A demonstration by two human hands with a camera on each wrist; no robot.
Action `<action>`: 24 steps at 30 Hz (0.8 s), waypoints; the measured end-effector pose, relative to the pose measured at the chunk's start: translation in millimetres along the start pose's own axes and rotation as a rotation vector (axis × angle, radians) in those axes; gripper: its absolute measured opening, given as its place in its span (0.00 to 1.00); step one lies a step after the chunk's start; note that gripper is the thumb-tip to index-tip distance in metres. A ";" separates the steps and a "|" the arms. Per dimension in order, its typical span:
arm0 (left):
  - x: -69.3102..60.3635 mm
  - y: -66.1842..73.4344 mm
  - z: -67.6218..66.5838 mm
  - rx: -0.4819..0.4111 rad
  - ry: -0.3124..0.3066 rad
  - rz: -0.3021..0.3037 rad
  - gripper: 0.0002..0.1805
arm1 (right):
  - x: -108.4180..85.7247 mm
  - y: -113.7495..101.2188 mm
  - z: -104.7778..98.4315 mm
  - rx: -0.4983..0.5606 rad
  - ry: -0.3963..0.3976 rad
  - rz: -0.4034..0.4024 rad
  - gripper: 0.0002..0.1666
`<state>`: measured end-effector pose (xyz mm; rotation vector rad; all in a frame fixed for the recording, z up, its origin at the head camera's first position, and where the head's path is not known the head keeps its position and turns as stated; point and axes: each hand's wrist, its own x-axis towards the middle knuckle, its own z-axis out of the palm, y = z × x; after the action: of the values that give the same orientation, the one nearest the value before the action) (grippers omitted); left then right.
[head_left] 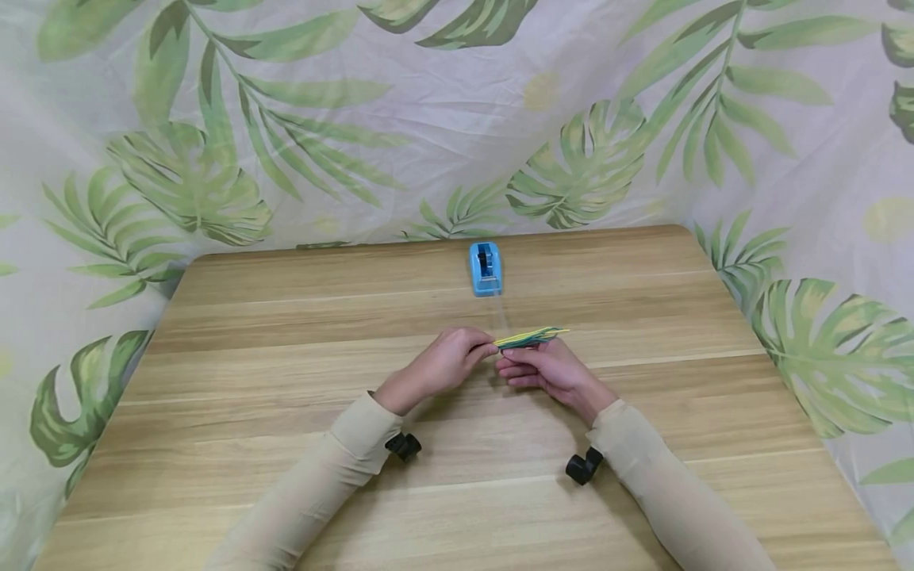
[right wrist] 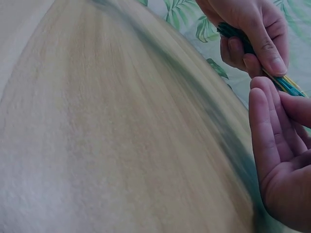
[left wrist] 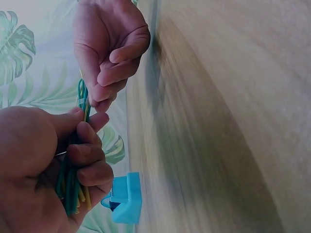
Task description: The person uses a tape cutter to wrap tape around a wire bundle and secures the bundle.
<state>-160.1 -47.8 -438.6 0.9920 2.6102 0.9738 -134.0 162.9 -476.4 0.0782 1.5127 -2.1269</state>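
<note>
While two hands hold one bundle, one dispenser stands beyond

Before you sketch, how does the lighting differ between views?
Head view: bright, soft shadows on the table beside the sleeves; left wrist view: dimmer, a dark shadow band along the table; right wrist view: also dim, a pale patch lower left.

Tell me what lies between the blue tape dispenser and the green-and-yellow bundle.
The head view shows a pale, translucent strip there, probably tape, stretching from the blue dispenser toward the bundle, with wooden tabletop beneath.
</note>
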 end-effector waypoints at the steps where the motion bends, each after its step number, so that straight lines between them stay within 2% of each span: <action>1: 0.4 -0.2 -0.3 0.003 -0.009 0.000 0.12 | 0.3 0.2 -0.2 -0.008 0.002 -0.002 0.20; 8: 1.7 -1.3 -1.0 -0.018 -0.046 -0.029 0.14 | 0.6 0.4 -0.3 -0.031 0.008 -0.010 0.20; 16: 1.6 -2.0 -0.9 -0.014 -0.049 -0.036 0.13 | 1.6 0.7 1.7 -0.022 0.018 -0.028 0.15; 24: 1.9 -3.5 -0.7 -0.003 -0.036 -0.015 0.12 | 7.5 4.0 0.7 -0.008 0.036 -0.034 0.12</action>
<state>-163.6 -48.9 -440.2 0.9790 2.5820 0.9468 -138.5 158.5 -482.1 0.0883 1.5539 -2.1567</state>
